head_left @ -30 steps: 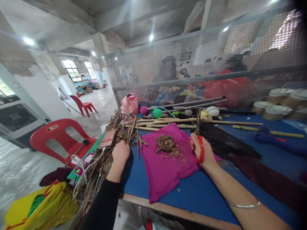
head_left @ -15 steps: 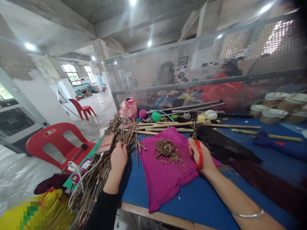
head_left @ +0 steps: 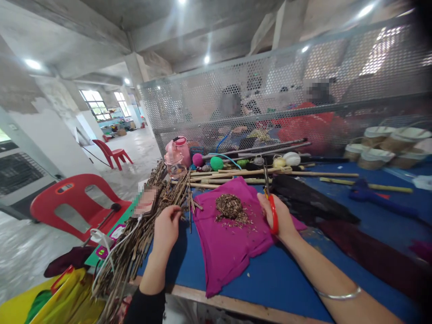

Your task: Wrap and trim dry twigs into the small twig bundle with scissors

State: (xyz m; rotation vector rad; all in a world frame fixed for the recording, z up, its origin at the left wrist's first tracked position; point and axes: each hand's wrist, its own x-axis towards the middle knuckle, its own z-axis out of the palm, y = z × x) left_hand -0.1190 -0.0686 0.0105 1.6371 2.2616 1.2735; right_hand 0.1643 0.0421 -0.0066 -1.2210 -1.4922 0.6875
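Note:
My right hand (head_left: 279,213) grips red-handled scissors (head_left: 274,218), their blades pointing up and away above the right side of a magenta cloth (head_left: 229,261). On the cloth lies a heap of short brown plant cuttings (head_left: 229,206), with loose bits scattered around it. Left of the cloth, my left hand (head_left: 167,227) hovers with fingers curled in and thumb close to the fingertips. Whatever it may pinch is too small to make out. A large bundle of dry brown stalks (head_left: 138,236) lies beside and beneath that hand, along the table's left side.
Yarn balls (head_left: 216,163), bamboo sticks (head_left: 243,181) and a pink jug (head_left: 177,157) line the back, before a perforated metal screen (head_left: 195,103). Dark fabric (head_left: 313,198) and several pots (head_left: 376,159) are at right. A red chair (head_left: 81,202) stands left; people sit beyond the screen.
My left hand has shifted slightly right and toward me, its fingers now turned more to the right. The right hand keeps its hold on the scissors. The whole view has shifted a little.

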